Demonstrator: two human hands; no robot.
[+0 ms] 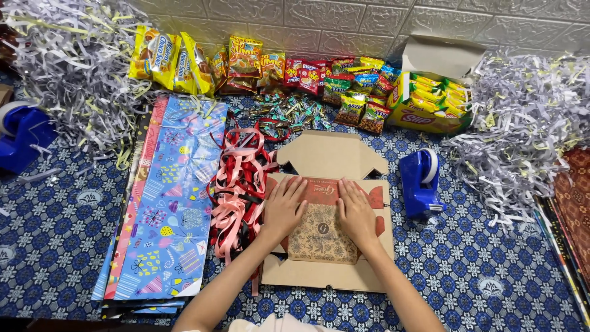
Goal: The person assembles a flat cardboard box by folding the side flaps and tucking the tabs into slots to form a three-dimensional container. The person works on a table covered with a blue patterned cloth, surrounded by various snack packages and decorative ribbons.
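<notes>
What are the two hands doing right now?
Left hand: open, flat on the patterned packet.
Right hand: open, flat on the same packet.

Home gift-packing spot on floor: patterned mat (55,233), brick-look wall (344,24), snack packs (246,64), wrapping paper (169,203), ribbons (239,178), shredded paper (67,67), tape holders (421,181).

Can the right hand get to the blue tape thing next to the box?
Probably yes. The right hand lies flat on the patterned packet in the open cardboard box, and the blue tape dispenser stands just to its right on the cloth, with only the low box edge between them.
</notes>
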